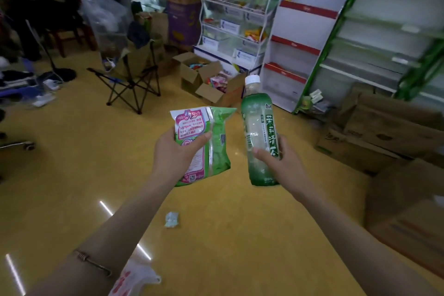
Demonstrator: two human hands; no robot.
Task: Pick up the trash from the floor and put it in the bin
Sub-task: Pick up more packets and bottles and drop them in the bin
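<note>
My left hand (176, 154) grips a green and pink snack bag (211, 142), thumb across its front, held out at mid-height above the yellow floor. My right hand (278, 161) holds a green-labelled plastic bottle (258, 132) with a white cap, upright and slightly tilted. On the floor below my arms lies a small crumpled pale wrapper (171, 219). A white plastic bag with red print (134, 279) lies under my left forearm. No bin is in view.
A folding camp chair (134, 72) stands ahead left. Open cardboard boxes (209, 81) of goods sit by a wire snack rack (237, 12). White shelving (374, 36) lines the right wall, with flat cardboard boxes (384, 137) on the floor. A seated person (40, 0) is at far left.
</note>
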